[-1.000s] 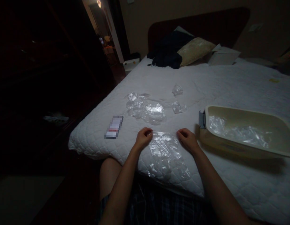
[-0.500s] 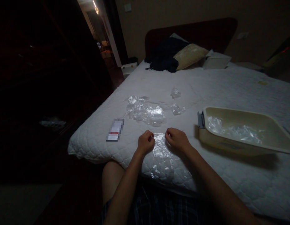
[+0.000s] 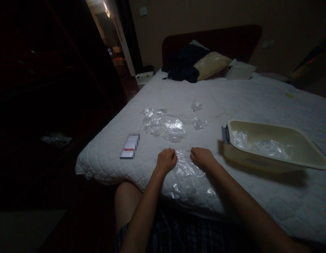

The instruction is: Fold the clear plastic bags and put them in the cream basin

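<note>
A clear plastic bag (image 3: pixel 187 170) lies in front of me at the bed's near edge, its far edge stretched between both hands. My left hand (image 3: pixel 166 160) is closed on the left corner of that edge. At the right corner my right hand (image 3: pixel 202 157) has its fingers pinched on the film. Just beyond them spreads a heap of clear plastic bags (image 3: pixel 165 126). Two small crumpled plastic pieces (image 3: pixel 197 105) rest to the right of the heap.
A beige bin (image 3: pixel 268 165) with clear plastic inside stands on the quilted bed (image 3: pixel 107 151) at right. Left of my hands lies a blurred-out phone-like object (image 3: pixel 130 146). Dark cloth (image 3: pixel 182 66), a pillow (image 3: pixel 212 65) and a white box (image 3: pixel 240 69) sit by the headboard.
Both hands have shifted slightly right, still gripping the bag's far edge. The film between them has pulled into different folds. The view has tilted a little.
</note>
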`<move>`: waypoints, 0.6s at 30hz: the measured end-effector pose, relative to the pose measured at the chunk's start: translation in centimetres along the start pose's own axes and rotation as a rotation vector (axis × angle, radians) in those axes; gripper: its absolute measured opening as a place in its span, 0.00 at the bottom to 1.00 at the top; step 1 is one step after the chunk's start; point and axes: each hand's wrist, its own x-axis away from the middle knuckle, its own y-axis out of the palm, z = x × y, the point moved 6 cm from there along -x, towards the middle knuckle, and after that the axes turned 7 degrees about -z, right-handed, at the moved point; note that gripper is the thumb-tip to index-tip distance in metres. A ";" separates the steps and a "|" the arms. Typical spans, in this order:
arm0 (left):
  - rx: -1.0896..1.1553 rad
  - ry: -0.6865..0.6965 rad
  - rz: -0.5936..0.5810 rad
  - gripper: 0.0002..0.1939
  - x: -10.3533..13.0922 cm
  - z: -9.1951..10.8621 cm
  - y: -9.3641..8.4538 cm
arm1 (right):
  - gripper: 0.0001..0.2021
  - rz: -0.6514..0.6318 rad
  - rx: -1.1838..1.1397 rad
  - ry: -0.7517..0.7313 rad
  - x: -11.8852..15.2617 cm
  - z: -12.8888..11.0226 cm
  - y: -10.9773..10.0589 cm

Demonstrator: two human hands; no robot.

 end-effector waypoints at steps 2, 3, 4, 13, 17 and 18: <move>0.002 -0.018 -0.017 0.08 0.0 -0.1 0.0 | 0.13 -0.028 -0.005 0.034 0.4 1.3 0.4; 0.005 -0.027 -0.024 0.09 0.0 -0.1 0.1 | 0.14 -0.031 -0.018 0.040 0.6 1.8 0.5; 0.011 -0.035 -0.027 0.09 0.0 -0.1 0.0 | 0.14 -0.024 -0.042 0.037 0.7 2.2 0.5; 0.449 -0.230 0.076 0.05 0.0 -3.2 0.5 | 0.11 0.080 -0.791 0.062 1.1 6.6 1.7; 0.614 -0.332 0.200 0.07 0.5 -4.5 0.6 | 0.17 -0.048 -1.141 0.134 1.6 7.9 4.0; 0.608 -0.350 0.216 0.08 0.7 -4.5 0.5 | 0.19 -0.094 -1.204 0.125 1.8 7.9 4.4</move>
